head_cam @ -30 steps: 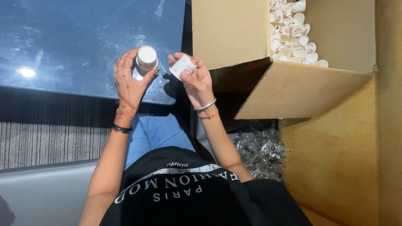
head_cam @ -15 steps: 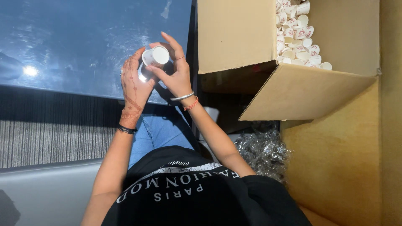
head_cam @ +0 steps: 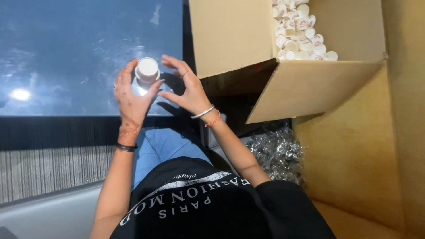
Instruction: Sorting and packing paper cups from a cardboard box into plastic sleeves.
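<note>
A small white round jar (head_cam: 147, 70) with a white cap on top sits between the fingers and thumb of my left hand (head_cam: 131, 98), held upright over the dark blue tabletop (head_cam: 66, 57). My right hand (head_cam: 188, 90) hovers just to the right of the jar. Its fingers are spread and hold nothing, and the fingertips are close to the jar but seem apart from it. A silver bangle and a red thread are on my right wrist, and a dark band is on my left wrist.
An open cardboard box (head_cam: 310, 84) stands to the right, with several small white containers (head_cam: 301, 31) heaped in its far corner. Crumpled clear plastic wrap (head_cam: 276, 152) lies below it. A wooden panel (head_cam: 367, 155) runs along the right and striped grey carpet (head_cam: 53, 166) lies at the left.
My right hand brought a white cap onto the jar, then let go and drew off to the right. Both hands and the jar have lowered toward the tabletop.
</note>
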